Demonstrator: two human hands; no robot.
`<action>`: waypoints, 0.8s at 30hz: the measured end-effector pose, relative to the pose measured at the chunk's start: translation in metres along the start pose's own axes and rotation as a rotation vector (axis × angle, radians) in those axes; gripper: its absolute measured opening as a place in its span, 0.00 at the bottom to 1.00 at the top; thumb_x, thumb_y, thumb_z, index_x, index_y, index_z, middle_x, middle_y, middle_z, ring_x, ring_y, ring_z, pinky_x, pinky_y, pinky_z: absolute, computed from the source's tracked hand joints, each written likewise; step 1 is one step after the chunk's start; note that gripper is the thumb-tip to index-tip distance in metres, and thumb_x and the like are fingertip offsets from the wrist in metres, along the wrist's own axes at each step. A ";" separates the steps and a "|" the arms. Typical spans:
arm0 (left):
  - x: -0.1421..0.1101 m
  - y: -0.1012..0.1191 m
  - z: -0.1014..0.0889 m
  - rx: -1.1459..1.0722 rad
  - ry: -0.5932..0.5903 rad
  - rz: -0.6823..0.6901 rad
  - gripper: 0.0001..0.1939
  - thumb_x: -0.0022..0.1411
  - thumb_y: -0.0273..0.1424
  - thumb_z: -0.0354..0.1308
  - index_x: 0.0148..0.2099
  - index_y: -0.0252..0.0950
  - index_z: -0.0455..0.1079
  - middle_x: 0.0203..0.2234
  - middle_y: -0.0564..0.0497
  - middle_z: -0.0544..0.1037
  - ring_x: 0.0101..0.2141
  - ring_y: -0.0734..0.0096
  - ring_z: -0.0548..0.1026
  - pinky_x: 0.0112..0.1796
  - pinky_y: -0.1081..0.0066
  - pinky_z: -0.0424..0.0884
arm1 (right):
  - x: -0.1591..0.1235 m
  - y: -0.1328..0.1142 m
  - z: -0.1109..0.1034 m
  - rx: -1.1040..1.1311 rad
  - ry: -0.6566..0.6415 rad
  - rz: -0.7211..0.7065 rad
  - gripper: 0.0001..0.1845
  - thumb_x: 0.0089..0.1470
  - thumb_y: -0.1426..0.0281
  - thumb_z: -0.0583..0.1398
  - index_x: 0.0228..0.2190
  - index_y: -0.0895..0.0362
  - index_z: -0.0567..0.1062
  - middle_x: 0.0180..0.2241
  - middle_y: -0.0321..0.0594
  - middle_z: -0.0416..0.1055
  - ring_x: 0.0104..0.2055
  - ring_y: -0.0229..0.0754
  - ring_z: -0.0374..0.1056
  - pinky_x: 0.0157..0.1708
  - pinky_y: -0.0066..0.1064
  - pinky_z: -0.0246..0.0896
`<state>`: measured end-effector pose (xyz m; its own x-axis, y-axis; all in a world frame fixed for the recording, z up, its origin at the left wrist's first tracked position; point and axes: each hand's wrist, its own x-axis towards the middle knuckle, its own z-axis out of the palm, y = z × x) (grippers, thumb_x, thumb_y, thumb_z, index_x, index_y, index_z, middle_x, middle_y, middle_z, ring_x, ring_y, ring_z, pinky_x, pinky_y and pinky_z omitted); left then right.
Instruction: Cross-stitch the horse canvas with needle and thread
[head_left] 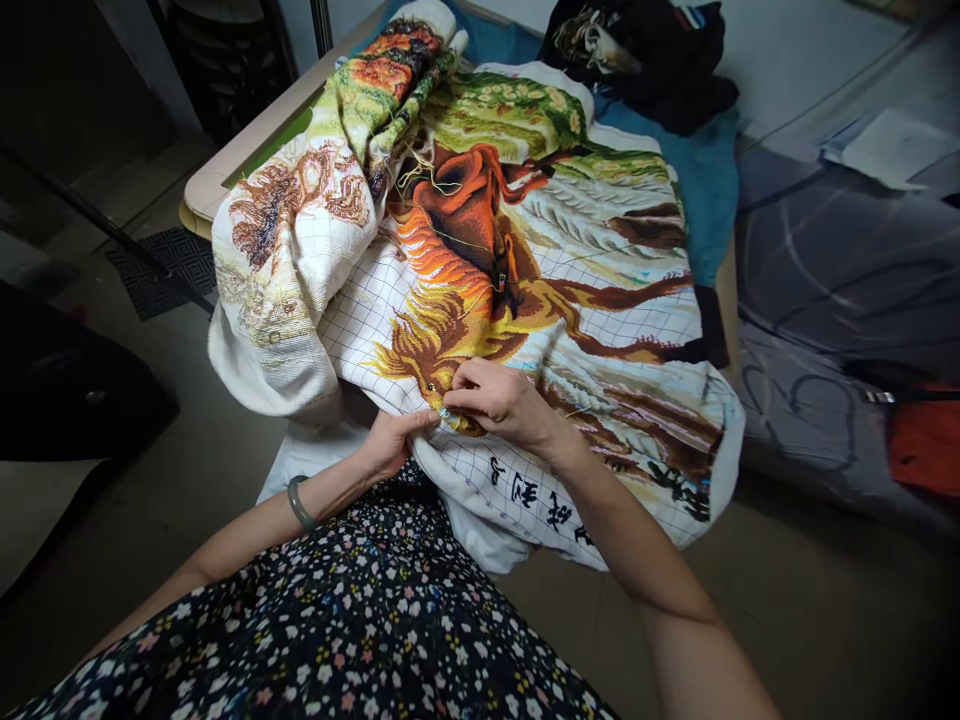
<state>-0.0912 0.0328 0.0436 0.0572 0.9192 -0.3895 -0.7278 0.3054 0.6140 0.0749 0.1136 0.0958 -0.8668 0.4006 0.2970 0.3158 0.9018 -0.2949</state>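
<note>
A large cross-stitch cloth (352, 330) with a gridded white ground spreads over the table and down toward my lap. A stitched horse with a yellow and orange mane (442, 260) covers its middle. My left hand (394, 440) grips the near edge of the cloth, thumb on top by the horse's muzzle and fingers hidden underneath. My right hand (495, 400) is closed in a pinch just above the horse's head, touching the cloth. Whatever sits between its fingertips is too small to make out. Loose yellow threads (427, 180) lie across the upper part.
Part of the cloth is bunched into a roll (300, 230) at the left. Under it stands a pale-edged table (217, 180) with a teal cover (701, 190). A dark bag (675, 60) sits at the back. To the right are a grey patterned cover (825, 290) and an orange item (922, 440).
</note>
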 end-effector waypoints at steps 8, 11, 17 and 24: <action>-0.001 0.000 0.000 -0.014 -0.012 -0.003 0.35 0.39 0.26 0.71 0.53 0.35 0.72 0.38 0.48 0.82 0.45 0.57 0.78 0.52 0.58 0.70 | 0.001 -0.032 -0.007 -0.191 -0.045 -0.017 0.16 0.67 0.74 0.50 0.35 0.60 0.77 0.30 0.43 0.69 0.34 0.41 0.61 0.32 0.32 0.54; -0.003 0.002 0.002 -0.035 0.031 -0.031 0.29 0.37 0.28 0.70 0.47 0.34 0.74 0.31 0.51 0.81 0.44 0.56 0.78 0.51 0.59 0.69 | 0.001 -0.047 -0.003 -0.250 -0.036 0.002 0.14 0.67 0.73 0.51 0.38 0.60 0.76 0.30 0.43 0.69 0.34 0.42 0.61 0.32 0.34 0.53; -0.006 0.002 -0.001 -0.040 0.067 -0.102 0.13 0.37 0.30 0.69 0.29 0.33 0.72 0.22 0.51 0.77 0.40 0.56 0.77 0.50 0.59 0.69 | -0.004 -0.061 0.016 -0.380 0.121 -0.035 0.12 0.65 0.77 0.52 0.35 0.59 0.76 0.40 0.50 0.74 0.37 0.43 0.63 0.33 0.35 0.53; -0.007 0.004 -0.004 -0.076 0.098 -0.201 0.11 0.38 0.30 0.68 0.27 0.31 0.74 0.21 0.52 0.76 0.25 0.71 0.71 0.37 0.66 0.69 | -0.005 -0.058 0.012 -0.275 0.133 -0.033 0.10 0.65 0.75 0.54 0.38 0.60 0.76 0.40 0.49 0.74 0.39 0.44 0.65 0.39 0.35 0.59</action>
<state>-0.0971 0.0269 0.0457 0.1425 0.8122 -0.5657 -0.7581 0.4571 0.4652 0.0565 0.0569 0.1008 -0.8258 0.3717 0.4241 0.3968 0.9174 -0.0316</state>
